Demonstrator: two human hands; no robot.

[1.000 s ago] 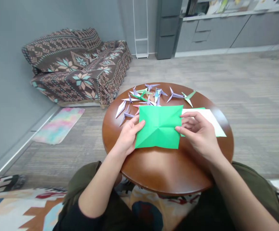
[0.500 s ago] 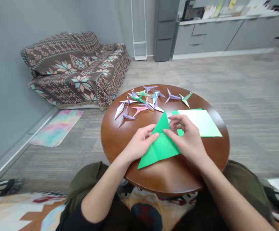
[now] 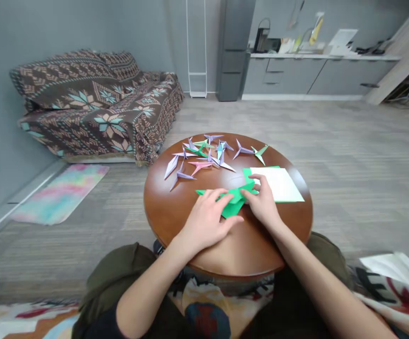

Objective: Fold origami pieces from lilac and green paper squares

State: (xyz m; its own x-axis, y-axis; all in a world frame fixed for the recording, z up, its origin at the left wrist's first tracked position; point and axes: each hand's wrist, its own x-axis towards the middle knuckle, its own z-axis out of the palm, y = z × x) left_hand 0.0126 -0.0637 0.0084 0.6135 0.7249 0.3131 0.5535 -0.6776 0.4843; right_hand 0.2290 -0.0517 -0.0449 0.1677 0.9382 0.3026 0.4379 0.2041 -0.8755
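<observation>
while the left hand (image 3: 207, 220) lies spread, fingertips on the folded green origami paper (image 3: 235, 208), the right hand (image 3: 263, 201) pinches its right end; the paper sits between them over the surface (image 3: 171, 207), just below and right of the frame's centre.

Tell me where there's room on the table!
The table has bare wood between the left hand and left rim, and between the right hand and near rim. It's crowded at the far side with folded paper shapes, on the right with a paper stack, and in the middle, where both hands touch green paper.
</observation>
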